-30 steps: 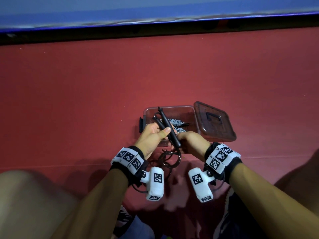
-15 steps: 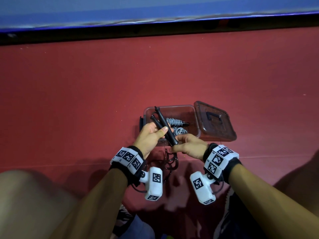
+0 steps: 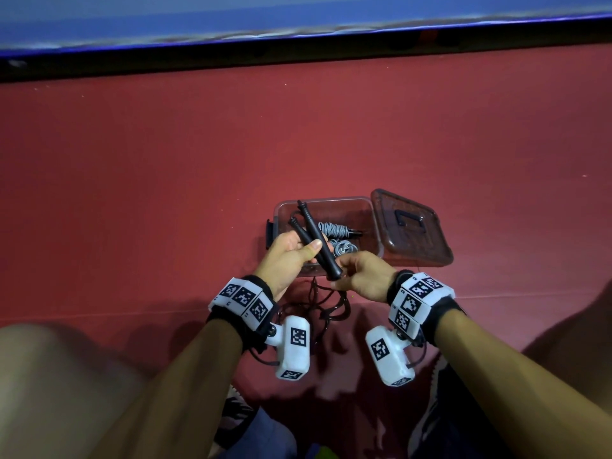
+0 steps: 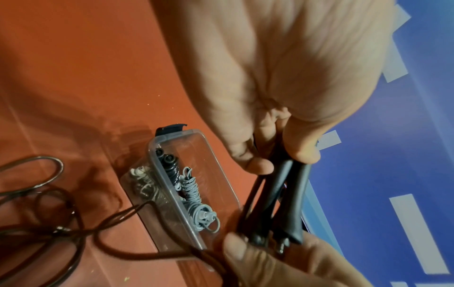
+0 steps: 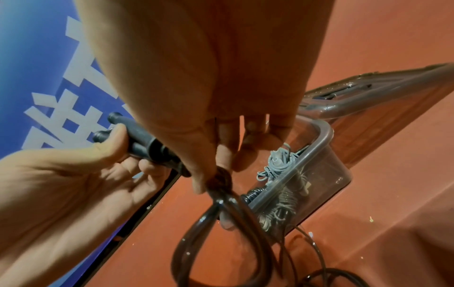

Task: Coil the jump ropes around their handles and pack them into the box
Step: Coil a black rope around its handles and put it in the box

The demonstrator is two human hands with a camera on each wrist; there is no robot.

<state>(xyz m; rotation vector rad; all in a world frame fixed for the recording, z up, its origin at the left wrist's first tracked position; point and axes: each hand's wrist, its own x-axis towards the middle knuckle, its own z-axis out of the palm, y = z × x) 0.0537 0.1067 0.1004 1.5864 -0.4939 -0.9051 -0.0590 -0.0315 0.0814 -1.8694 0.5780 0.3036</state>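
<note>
My left hand (image 3: 291, 256) grips the two black handles (image 3: 316, 240) of a jump rope side by side, above the near edge of the clear box (image 3: 374, 223). In the left wrist view the handles (image 4: 290, 196) run from my thumb down to the right hand. My right hand (image 3: 361, 271) pinches the dark rope (image 5: 221, 186) just below the handle ends. The rest of that rope (image 3: 328, 309) lies in loose loops on the red floor under my wrists. A grey rope (image 3: 334, 230), coiled on its handles, lies inside the box (image 4: 196, 194).
The box's brown-tinted lid (image 3: 410, 230) lies open against its right side. A black latch (image 3: 269, 233) sits on the box's left end. A blue board with a dark base (image 3: 298, 51) runs along the far edge of the red floor. My knees frame the bottom corners.
My right hand turned from covering the handle ends to pinching the rope beside them. The loops on the floor have shifted and loosened. The handles tilted slightly to the left.
</note>
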